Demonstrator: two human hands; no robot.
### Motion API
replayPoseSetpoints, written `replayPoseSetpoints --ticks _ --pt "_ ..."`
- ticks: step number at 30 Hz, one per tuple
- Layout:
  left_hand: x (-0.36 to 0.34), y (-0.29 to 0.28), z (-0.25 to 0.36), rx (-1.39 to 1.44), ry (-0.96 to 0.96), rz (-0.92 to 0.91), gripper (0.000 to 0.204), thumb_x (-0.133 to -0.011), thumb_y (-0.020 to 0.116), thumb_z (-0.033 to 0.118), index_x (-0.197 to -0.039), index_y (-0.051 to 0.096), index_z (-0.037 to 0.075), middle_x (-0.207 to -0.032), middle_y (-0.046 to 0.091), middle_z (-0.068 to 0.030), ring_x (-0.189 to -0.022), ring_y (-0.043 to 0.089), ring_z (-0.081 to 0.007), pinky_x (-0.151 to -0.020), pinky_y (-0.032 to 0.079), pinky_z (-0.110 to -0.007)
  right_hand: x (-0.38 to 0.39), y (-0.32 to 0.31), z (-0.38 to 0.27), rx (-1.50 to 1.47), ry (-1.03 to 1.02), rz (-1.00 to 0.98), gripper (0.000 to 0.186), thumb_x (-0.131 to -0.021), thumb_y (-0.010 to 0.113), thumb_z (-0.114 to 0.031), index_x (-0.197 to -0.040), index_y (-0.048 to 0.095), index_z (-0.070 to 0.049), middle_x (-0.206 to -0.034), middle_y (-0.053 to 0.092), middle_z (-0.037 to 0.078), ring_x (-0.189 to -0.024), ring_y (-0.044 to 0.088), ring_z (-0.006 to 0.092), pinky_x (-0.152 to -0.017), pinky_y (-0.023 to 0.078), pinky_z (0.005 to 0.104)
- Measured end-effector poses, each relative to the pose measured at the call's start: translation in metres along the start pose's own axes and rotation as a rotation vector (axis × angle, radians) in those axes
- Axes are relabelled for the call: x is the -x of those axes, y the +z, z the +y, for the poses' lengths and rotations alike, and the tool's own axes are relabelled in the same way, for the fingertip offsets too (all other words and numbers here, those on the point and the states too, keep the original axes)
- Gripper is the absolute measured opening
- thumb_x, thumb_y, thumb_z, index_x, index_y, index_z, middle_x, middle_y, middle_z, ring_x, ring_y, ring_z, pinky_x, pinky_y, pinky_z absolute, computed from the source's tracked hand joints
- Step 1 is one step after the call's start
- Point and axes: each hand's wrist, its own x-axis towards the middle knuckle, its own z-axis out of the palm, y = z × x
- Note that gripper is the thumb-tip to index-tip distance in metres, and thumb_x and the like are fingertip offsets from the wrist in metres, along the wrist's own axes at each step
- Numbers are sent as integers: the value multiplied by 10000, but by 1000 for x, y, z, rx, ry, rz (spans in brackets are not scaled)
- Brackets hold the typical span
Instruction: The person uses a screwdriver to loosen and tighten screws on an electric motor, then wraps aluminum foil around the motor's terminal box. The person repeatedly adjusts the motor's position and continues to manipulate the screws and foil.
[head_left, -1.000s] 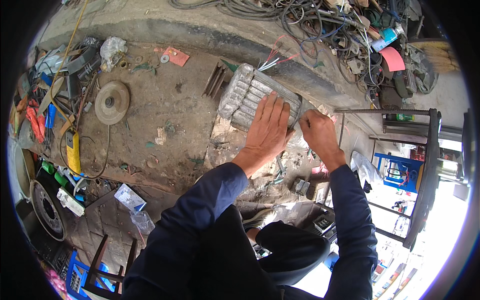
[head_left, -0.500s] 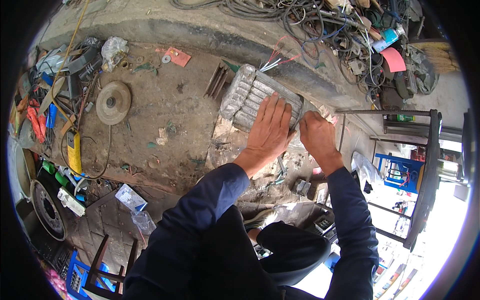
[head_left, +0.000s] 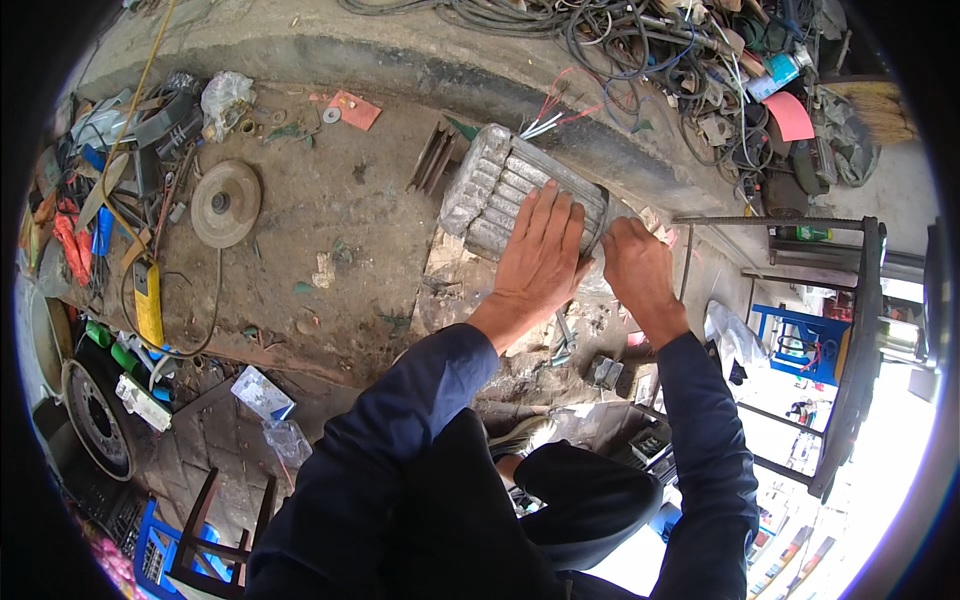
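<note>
A grey finned metal housing (head_left: 475,190), like a motor casing, lies tilted on the grimy work surface (head_left: 315,230), with red and white wires (head_left: 540,128) at its back. My left hand (head_left: 530,260) rests flat across its ribbed face, fingers stretched out. At the housing's right end, my right hand (head_left: 640,275) is closed with fingers curled; what they pinch is hidden. A rusty grooved metal piece (head_left: 432,155) sits just left of the housing.
A disc (head_left: 222,204), yellow handheld control (head_left: 148,300) and clutter (head_left: 110,160) lie left. Tangled cables (head_left: 590,30) lie on the concrete ledge. A metal frame (head_left: 850,350) and blue plastic object (head_left: 800,340) stand right. A wheel rim (head_left: 95,420) is lower left.
My right hand has shifted very slightly at the housing's right end, staying curled. My left hand stays flat on the ribs, and the housing shows little movement.
</note>
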Motion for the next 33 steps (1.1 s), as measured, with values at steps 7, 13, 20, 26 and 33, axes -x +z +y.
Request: replayPoseSetpoints --ticks 7,13,20,26,33 --pt "-1 -1 0 22 -9 -4 749 -887 807 382 -1431 516 -44 -1465 494 -217 -1501 372 -417 -1280 275 -547 -2 -2 1 -12 16 -32 132 -956 687 -95 -914 587 -20 -901 669 204 -831 681 456 -710 551 534" --pt "-1 -1 0 34 -16 0 770 -863 833 364 -1437 511 -35 -1468 494 -212 -1500 375 -415 -1278 279 -545 0 -1 3 -105 50 -5 110 -942 697 -64 -915 603 -12 -898 673 201 -859 678 441 -735 537 521" --pt "-1 -2 2 25 -21 -2 789 -847 849 355 -1444 500 -26 -1470 480 -203 -1510 357 -405 -1283 270 -536 -2 3 13 -262 105 19 117 -891 760 -36 -876 653 11 -834 713 196 -770 713 390 -694 556 445" --pt "0 0 1 25 -26 1 785 -851 844 361 -1441 495 -22 -1474 479 -198 -1512 354 -401 -1286 263 -533 3 4 14 -267 65 36 127 -897 762 -37 -886 647 14 -834 709 194 -758 711 379 -681 556 439" --pt "0 3 0 29 -25 8 776 -854 836 366 -1436 498 -21 -1470 486 -195 -1509 357 -400 -1289 256 -532 7 4 9 -133 -23 73 126 -914 749 -64 -933 627 -44 -896 665 167 -803 681 439 -680 556 516"
